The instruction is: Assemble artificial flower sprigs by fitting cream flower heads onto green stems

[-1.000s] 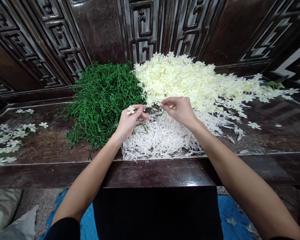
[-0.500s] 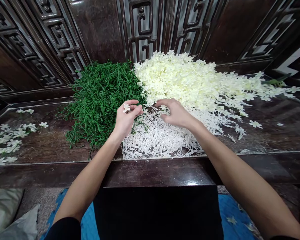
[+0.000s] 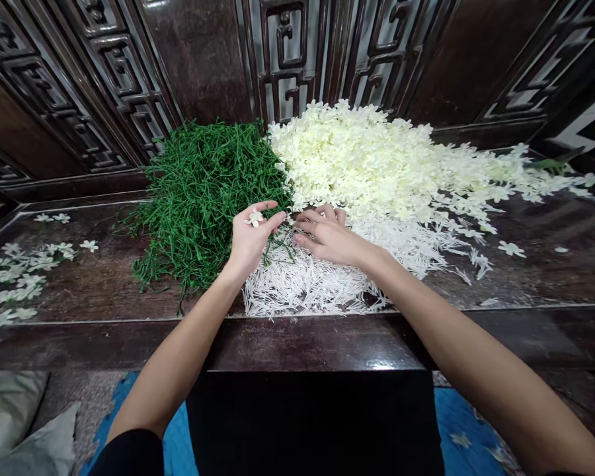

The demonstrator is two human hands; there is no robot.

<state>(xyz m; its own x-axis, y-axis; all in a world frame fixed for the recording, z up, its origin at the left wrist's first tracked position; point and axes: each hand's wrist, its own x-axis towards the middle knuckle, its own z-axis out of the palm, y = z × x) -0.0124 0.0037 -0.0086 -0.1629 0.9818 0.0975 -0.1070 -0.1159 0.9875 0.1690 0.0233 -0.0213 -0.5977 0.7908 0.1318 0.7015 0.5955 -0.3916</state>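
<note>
My left hand (image 3: 248, 239) pinches a small cream flower (image 3: 254, 217) between thumb and fingers, with a thin green stem trailing under the palm. It hovers at the edge of the green stem pile (image 3: 203, 185). My right hand (image 3: 327, 237) rests palm down on the heap of white plastic pins (image 3: 322, 277), fingers curled into them. What its fingertips hold is hidden. Just behind both hands lies the big mound of cream flowers (image 3: 377, 158).
All piles sit on a dark wooden table (image 3: 104, 284) backed by carved dark panels (image 3: 287, 59). Finished flowers (image 3: 14, 277) are scattered at the left edge; loose blossoms (image 3: 512, 248) lie at right. A blue cloth (image 3: 471, 423) and grey fabric (image 3: 20, 423) lie below.
My right hand has dropped from a raised pinch onto the white pins and slid left toward my left hand. The left hand stayed nearly still with its flower.
</note>
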